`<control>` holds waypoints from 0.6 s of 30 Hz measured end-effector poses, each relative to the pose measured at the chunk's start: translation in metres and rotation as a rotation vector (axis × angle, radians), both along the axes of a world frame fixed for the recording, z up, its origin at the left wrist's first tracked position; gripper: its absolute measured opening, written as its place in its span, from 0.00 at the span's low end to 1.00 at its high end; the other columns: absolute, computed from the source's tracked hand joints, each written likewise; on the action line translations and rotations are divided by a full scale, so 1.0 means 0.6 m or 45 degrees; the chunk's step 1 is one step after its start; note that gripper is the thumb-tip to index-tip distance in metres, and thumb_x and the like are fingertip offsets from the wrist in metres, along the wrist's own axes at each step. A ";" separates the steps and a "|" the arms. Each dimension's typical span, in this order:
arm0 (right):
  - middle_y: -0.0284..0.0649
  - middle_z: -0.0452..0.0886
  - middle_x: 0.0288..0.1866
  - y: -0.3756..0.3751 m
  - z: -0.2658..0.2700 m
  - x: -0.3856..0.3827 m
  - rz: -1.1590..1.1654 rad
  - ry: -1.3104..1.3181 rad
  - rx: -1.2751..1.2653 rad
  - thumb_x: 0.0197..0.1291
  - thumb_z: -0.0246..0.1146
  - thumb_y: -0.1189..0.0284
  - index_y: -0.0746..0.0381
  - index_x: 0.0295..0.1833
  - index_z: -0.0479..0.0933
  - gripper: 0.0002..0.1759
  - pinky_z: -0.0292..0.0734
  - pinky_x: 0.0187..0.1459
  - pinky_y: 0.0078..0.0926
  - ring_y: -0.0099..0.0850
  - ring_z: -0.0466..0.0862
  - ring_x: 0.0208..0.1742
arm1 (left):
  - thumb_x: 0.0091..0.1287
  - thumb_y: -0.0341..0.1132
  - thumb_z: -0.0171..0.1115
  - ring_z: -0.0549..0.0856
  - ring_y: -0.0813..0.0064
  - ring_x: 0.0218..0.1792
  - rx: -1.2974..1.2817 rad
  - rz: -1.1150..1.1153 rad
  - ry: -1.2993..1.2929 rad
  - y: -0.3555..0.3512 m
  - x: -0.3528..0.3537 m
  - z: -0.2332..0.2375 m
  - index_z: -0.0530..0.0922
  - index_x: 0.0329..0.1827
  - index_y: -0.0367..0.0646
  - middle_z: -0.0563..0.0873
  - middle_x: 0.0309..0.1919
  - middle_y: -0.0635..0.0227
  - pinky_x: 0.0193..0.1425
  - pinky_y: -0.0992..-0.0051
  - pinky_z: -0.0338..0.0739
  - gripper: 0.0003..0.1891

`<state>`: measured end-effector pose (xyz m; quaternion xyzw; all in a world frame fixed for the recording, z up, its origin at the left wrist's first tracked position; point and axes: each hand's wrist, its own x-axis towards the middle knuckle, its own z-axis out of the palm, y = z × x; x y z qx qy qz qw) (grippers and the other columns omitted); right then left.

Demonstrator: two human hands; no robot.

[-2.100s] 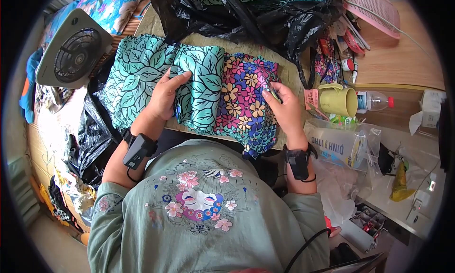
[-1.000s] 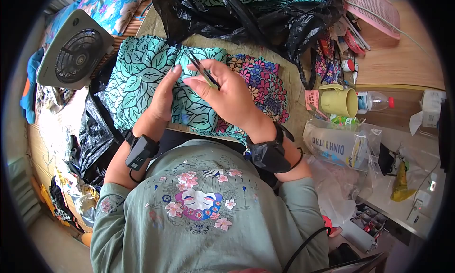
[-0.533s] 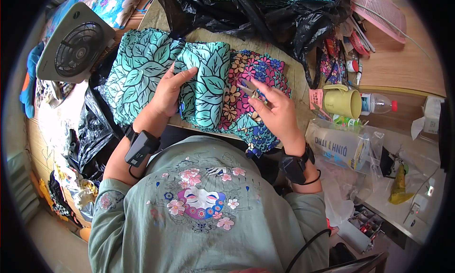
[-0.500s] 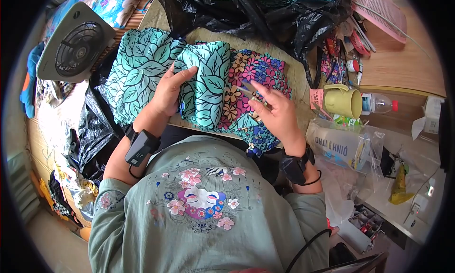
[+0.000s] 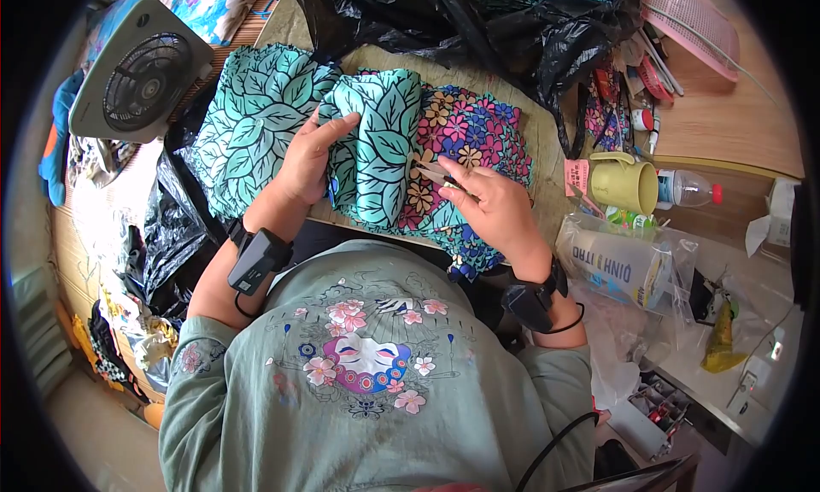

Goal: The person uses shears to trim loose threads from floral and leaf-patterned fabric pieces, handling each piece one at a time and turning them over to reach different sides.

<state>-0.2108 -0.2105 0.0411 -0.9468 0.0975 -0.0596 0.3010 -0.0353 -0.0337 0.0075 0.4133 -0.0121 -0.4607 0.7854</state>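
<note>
My left hand (image 5: pixel 312 155) is closed on the left side of a folded piece of teal leaf-print fabric (image 5: pixel 384 146), its thumb lying on top. In my right hand (image 5: pixel 494 206) is a pair of thread snips (image 5: pixel 434 172), with the pointed blades facing left toward the fabric's right edge. A wide stack of the same leaf-print fabric (image 5: pixel 248 125) lies to the left. Beneath and to the right of the folded piece is floral-print fabric (image 5: pixel 491 133) in pink, orange and purple.
A black plastic bag (image 5: pixel 478 31) covers the table's far side. On the left stands a grey fan (image 5: pixel 145 82). To the right are a yellow mug (image 5: pixel 619 183), a plastic bottle (image 5: pixel 688 188), a pink basket (image 5: pixel 692 22) and a clear printed bag (image 5: pixel 628 266).
My right hand has turned and moved slightly left and down, its fingers closing more around the snips. The blades now point at the folded fabric. My left hand keeps its hold.
</note>
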 end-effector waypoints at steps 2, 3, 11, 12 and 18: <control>0.39 0.74 0.24 -0.002 -0.002 0.000 0.008 0.002 -0.003 0.55 0.65 0.66 0.51 0.57 0.76 0.22 0.70 0.28 0.26 0.33 0.74 0.23 | 0.65 0.29 0.55 0.83 0.73 0.42 0.011 0.011 0.011 -0.001 -0.001 0.006 0.69 0.56 0.40 0.82 0.44 0.65 0.47 0.72 0.79 0.16; 0.39 0.74 0.24 -0.002 -0.002 0.001 0.012 0.003 -0.005 0.55 0.65 0.66 0.51 0.57 0.76 0.22 0.71 0.28 0.27 0.33 0.74 0.23 | 0.65 0.29 0.55 0.83 0.73 0.42 0.016 0.017 0.017 -0.001 -0.001 0.007 0.70 0.55 0.40 0.82 0.44 0.65 0.47 0.72 0.79 0.16; 0.39 0.73 0.24 -0.003 -0.005 0.000 0.004 -0.011 -0.019 0.54 0.65 0.66 0.51 0.57 0.76 0.22 0.71 0.27 0.27 0.33 0.73 0.23 | 0.64 0.29 0.55 0.83 0.73 0.42 -0.016 -0.010 0.002 -0.001 0.002 -0.003 0.69 0.56 0.40 0.82 0.45 0.65 0.47 0.72 0.79 0.16; 0.39 0.73 0.24 -0.002 -0.005 0.001 0.004 -0.011 -0.018 0.54 0.65 0.66 0.51 0.57 0.76 0.22 0.71 0.27 0.27 0.33 0.73 0.23 | 0.64 0.29 0.55 0.83 0.73 0.42 -0.015 -0.010 0.003 -0.001 0.002 -0.002 0.69 0.56 0.40 0.82 0.45 0.65 0.47 0.72 0.79 0.16; 0.39 0.74 0.24 0.003 -0.003 0.005 -0.006 -0.025 -0.039 0.55 0.65 0.66 0.52 0.56 0.76 0.21 0.71 0.28 0.26 0.33 0.74 0.23 | 0.64 0.30 0.55 0.83 0.73 0.42 -0.014 -0.010 -0.013 -0.001 0.001 -0.001 0.70 0.56 0.40 0.82 0.44 0.65 0.47 0.73 0.79 0.17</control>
